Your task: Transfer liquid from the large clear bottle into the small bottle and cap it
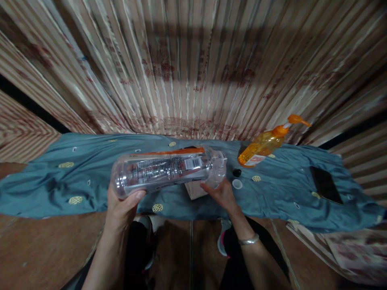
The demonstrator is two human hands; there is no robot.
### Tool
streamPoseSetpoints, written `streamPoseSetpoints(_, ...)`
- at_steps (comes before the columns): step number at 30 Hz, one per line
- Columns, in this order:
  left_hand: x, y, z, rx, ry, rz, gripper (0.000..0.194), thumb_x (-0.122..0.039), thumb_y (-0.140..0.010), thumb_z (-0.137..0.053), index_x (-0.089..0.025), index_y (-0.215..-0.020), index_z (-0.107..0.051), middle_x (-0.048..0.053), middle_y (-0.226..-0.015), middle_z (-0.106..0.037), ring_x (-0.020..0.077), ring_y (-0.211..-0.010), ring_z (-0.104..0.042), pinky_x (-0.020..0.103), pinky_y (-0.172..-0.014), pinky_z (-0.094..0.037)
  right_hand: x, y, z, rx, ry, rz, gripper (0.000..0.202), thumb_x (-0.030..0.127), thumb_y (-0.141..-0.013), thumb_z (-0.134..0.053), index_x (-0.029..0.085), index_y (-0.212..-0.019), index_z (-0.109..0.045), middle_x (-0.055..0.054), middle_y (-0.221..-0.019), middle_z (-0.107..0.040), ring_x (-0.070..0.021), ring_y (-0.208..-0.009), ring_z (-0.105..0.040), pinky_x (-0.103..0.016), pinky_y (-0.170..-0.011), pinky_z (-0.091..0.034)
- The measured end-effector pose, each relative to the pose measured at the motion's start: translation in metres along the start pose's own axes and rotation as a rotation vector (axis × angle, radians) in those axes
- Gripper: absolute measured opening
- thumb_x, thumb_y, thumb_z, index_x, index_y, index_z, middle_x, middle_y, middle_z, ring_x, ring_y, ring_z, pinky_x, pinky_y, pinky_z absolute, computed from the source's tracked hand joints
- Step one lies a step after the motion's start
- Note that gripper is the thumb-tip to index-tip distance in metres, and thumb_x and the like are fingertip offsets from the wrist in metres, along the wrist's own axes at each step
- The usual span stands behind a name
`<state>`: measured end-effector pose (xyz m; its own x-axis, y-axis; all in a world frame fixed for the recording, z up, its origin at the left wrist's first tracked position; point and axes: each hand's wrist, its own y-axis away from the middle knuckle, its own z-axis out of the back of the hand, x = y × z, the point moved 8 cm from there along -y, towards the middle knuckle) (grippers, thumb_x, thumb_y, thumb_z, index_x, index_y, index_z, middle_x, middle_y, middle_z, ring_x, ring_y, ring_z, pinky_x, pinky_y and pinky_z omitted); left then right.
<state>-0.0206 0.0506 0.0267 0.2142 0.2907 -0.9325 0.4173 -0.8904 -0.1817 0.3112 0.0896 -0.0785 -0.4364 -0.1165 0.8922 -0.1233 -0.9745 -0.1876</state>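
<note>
A large clear plastic bottle (pixel 163 170) with a printed label and barcode lies sideways in the air above the cloth, its open neck toward the right. My left hand (pixel 122 207) grips its base end, the thumb along the lower side. Around the neck end are the fingers of my right hand (pixel 220 192), partly hidden by the bottle. Below the bottle, a pale folded cloth or paper (pixel 196 191) shows in part. Just right of the neck lie a small black cap (pixel 237 172) and a white round cap (pixel 237 184).
An orange pump bottle (pixel 262 147) stands behind the caps to the right. A dark flat phone-like object (pixel 326 184) lies farther right on the blue-green patterned cloth (pixel 96 173). Striped curtains (pixel 187 72) hang behind; my feet are below the front edge.
</note>
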Motion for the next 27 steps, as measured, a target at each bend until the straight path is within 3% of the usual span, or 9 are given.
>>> streamPoseSetpoints(7,0.0047,0.001,0.0048,-0.044,-0.004,0.03,0.089,-0.042,-0.034,-0.107,-0.024,-0.117,-0.081,0.009,-0.112,-0.083,0.0243,-0.09,-0.076,0.03,-0.077,-0.066,0.0007,-0.0001,0.0009,-0.008,0.009,-0.007,0.062,0.062,-0.078,-0.082,0.019,-0.119,-0.071,-0.022,-0.119,-0.085,-0.0445,-0.108,-0.084,-0.066,-0.098,-0.071)
streamPoseSetpoints(14,-0.0013,0.0027,-0.0027,0.04,0.002,-0.048,0.09,-0.044,-0.05,-0.106,-0.029,-0.133,-0.075,0.009,-0.119,-0.081,0.0269,-0.094,-0.077,0.036,-0.084,-0.067,0.0024,0.0004,0.0019,-0.008,-0.015,-0.021,0.066,0.058,-0.078,-0.084,0.019,-0.129,-0.07,-0.022,-0.12,-0.085,-0.0459,-0.109,-0.084,-0.069,-0.099,-0.07)
streamPoseSetpoints(18,-0.002,0.0035,-0.0033,0.014,0.017,-0.055,0.087,-0.042,-0.048,-0.105,-0.027,-0.129,-0.076,0.009,-0.119,-0.081,0.0249,-0.093,-0.077,0.032,-0.082,-0.067,0.003,0.0006,0.0013,0.0,-0.003,-0.021,0.068,0.061,-0.079,-0.084,0.02,-0.132,-0.071,-0.02,-0.121,-0.085,-0.046,-0.11,-0.083,-0.07,-0.099,-0.07)
streamPoseSetpoints(27,0.0049,0.0034,0.0006,-0.02,-0.003,-0.01,0.101,-0.048,-0.043,-0.105,-0.03,-0.136,-0.07,0.011,-0.127,-0.078,0.034,-0.107,-0.076,0.044,-0.092,-0.066,0.0024,0.0001,0.0007,0.01,0.008,-0.017,0.068,0.061,-0.079,-0.082,0.018,-0.129,-0.069,-0.022,-0.122,-0.084,-0.0464,-0.112,-0.083,-0.069,-0.101,-0.069)
